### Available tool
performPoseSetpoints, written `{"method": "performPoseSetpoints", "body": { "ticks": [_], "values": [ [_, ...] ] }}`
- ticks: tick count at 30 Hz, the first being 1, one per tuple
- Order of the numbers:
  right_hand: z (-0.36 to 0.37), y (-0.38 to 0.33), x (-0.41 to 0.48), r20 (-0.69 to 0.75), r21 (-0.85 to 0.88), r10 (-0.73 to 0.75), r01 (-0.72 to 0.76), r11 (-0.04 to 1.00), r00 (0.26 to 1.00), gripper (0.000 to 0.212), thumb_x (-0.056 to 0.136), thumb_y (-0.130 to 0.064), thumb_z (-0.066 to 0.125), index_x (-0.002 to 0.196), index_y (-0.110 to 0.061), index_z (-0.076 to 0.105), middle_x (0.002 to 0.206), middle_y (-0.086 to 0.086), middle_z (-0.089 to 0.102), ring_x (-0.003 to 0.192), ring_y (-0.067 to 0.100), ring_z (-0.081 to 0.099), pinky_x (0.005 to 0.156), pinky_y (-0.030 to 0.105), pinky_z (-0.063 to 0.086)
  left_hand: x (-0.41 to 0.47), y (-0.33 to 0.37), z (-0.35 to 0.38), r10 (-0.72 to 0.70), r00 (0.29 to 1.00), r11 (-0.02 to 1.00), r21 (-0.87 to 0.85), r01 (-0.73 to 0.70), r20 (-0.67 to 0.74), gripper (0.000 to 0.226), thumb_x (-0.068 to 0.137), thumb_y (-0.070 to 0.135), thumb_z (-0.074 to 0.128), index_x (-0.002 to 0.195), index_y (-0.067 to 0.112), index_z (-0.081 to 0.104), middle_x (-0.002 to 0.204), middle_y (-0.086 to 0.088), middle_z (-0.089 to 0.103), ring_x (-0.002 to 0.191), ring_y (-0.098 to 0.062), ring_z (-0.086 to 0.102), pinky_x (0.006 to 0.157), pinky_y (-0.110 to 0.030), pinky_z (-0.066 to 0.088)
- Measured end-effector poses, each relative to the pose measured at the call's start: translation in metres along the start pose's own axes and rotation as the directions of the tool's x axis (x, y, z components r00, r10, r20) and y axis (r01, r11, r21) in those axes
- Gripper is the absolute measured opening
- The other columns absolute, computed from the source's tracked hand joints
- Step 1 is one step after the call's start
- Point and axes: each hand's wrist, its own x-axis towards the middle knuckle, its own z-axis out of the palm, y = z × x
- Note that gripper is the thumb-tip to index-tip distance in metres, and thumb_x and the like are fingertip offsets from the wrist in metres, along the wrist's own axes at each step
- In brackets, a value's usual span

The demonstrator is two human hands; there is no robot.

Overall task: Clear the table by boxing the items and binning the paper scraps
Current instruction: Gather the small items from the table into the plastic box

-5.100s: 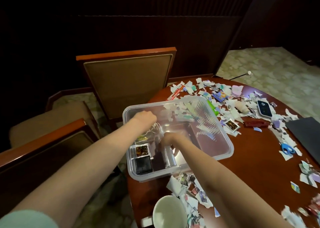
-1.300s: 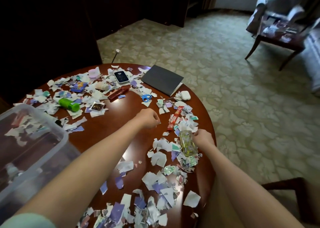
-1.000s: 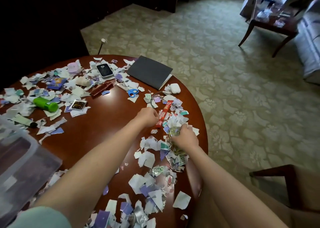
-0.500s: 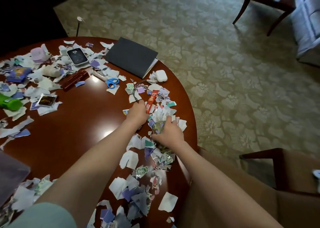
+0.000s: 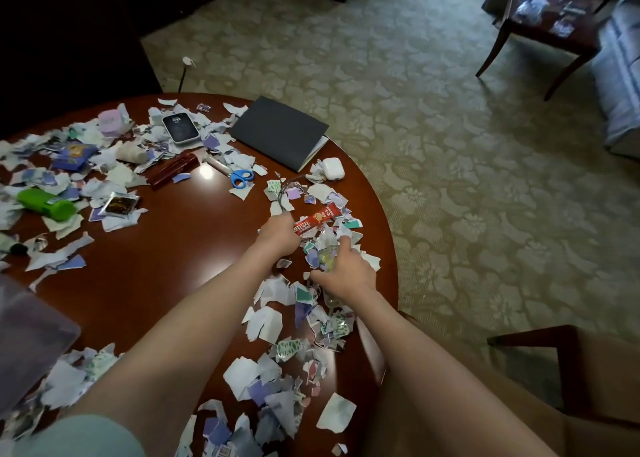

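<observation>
Torn paper scraps (image 5: 266, 325) litter the round wooden table (image 5: 166, 259). My left hand (image 5: 278, 236) pinches the near end of a red coffee sachet (image 5: 320, 215) lying among scraps near the right rim. Just beside it, my right hand (image 5: 346, 271) curls around a small clear bottle (image 5: 327, 254) resting in the scraps. A corner of the clear plastic box (image 5: 31, 335) shows at the left edge. Its inside is out of view.
A black notebook (image 5: 278, 132), white earbud case (image 5: 332, 169), blue scissors (image 5: 242, 177), grey cable (image 5: 285, 193), phone-like device (image 5: 180, 129), dark red case (image 5: 173, 170), green bottle (image 5: 45, 203) and foil sachet (image 5: 119, 203) lie on the table. A chair (image 5: 571, 370) stands at right.
The view turned from the box to the table's right side. My right hand took hold of the clear bottle, and my left hand reached the red sachet.
</observation>
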Motion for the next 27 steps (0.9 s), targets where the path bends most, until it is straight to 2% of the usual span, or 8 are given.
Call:
{"method": "performPoseSetpoints", "body": {
  "ticks": [7,11,14,16,19,22,24,27],
  "values": [
    [-0.006,-0.025,-0.012,-0.029,0.046,0.019,-0.018,0.999,0.999,0.089,0.076,-0.051,0.061,0.144,-0.013,0.018,0.123,0.009,0.056,0.110,0.030,0.056,0.086,0.039,0.047,-0.029,-0.021,-0.036,-0.051,0.997,0.992,-0.117,0.043,-0.064,0.037,0.089,0.011,0.046,0.126,0.005,0.042,0.122,-0.016,0.055,0.110,-0.033,0.055,0.084,-0.035,0.045],
    [-0.008,-0.050,-0.018,-0.025,0.148,0.038,-0.034,0.988,0.999,0.084,0.078,-0.051,0.062,0.141,-0.013,0.021,0.123,0.010,0.057,0.111,0.030,0.056,0.087,0.039,0.048,-0.048,-0.044,-0.061,-0.058,0.993,0.985,-0.168,0.041,-0.100,0.034,0.089,0.009,0.043,0.122,0.004,0.044,0.122,-0.018,0.055,0.111,-0.033,0.053,0.091,-0.037,0.044],
    [-0.008,-0.074,-0.022,-0.009,0.251,0.028,-0.025,0.968,1.000,0.081,0.079,-0.045,0.064,0.140,-0.012,0.022,0.129,0.012,0.053,0.116,0.030,0.053,0.091,0.040,0.048,-0.065,-0.064,-0.082,-0.075,0.988,0.973,-0.226,0.043,-0.134,0.032,0.090,0.008,0.041,0.121,0.004,0.045,0.120,-0.016,0.055,0.110,-0.032,0.053,0.086,-0.033,0.043],
    [-0.006,-0.091,-0.025,-0.007,0.300,-0.003,0.005,0.954,1.000,0.079,0.079,-0.043,0.064,0.138,-0.010,0.024,0.132,0.014,0.051,0.118,0.032,0.052,0.093,0.040,0.046,-0.077,-0.079,-0.096,-0.082,0.982,0.969,-0.244,0.039,-0.169,0.021,0.089,0.008,0.042,0.109,0.008,0.048,0.115,-0.017,0.057,0.107,-0.032,0.053,0.087,-0.033,0.042],
    [-0.001,-0.120,-0.029,0.051,0.417,-0.024,0.001,0.909,0.998,0.076,0.080,-0.040,0.064,0.137,-0.007,0.025,0.130,0.017,0.051,0.117,0.034,0.052,0.096,0.039,0.045,-0.094,-0.107,-0.111,-0.118,0.967,0.967,-0.247,0.060,-0.226,0.011,0.084,0.008,0.044,0.088,0.018,0.045,0.117,-0.018,0.056,0.113,-0.033,0.049,0.101,-0.040,0.038],
    [0.008,-0.150,-0.033,0.137,0.593,-0.029,-0.058,0.803,0.990,0.072,0.075,-0.039,0.068,0.131,-0.010,0.033,0.125,0.013,0.052,0.115,0.030,0.052,0.098,0.041,0.045,-0.112,-0.136,-0.121,-0.148,0.956,0.958,-0.276,0.075,-0.253,0.022,0.086,0.007,0.045,0.107,0.013,0.048,0.124,-0.019,0.051,0.109,-0.033,0.052,0.079,-0.029,0.038],
    [0.016,-0.168,-0.037,0.159,0.630,-0.078,-0.040,0.776,0.984,0.066,0.074,-0.037,0.071,0.125,-0.011,0.038,0.116,0.009,0.055,0.111,0.027,0.055,0.096,0.038,0.047,-0.125,-0.155,-0.129,-0.167,0.940,0.955,-0.284,0.080,-0.297,0.029,0.088,0.007,0.045,0.117,0.008,0.047,0.119,-0.018,0.055,0.102,-0.032,0.053,0.073,-0.028,0.035],
    [0.024,-0.199,-0.046,0.195,0.665,-0.182,0.006,0.747,0.964,0.063,0.072,-0.033,0.075,0.121,-0.011,0.041,0.107,0.005,0.054,0.103,0.023,0.057,0.088,0.034,0.049,-0.143,-0.184,-0.143,-0.238,0.900,0.933,-0.343,0.108,-0.366,0.028,0.088,0.008,0.046,0.115,0.009,0.048,0.120,-0.018,0.058,0.091,-0.029,0.053,0.070,-0.027,0.036]
  ]
}}
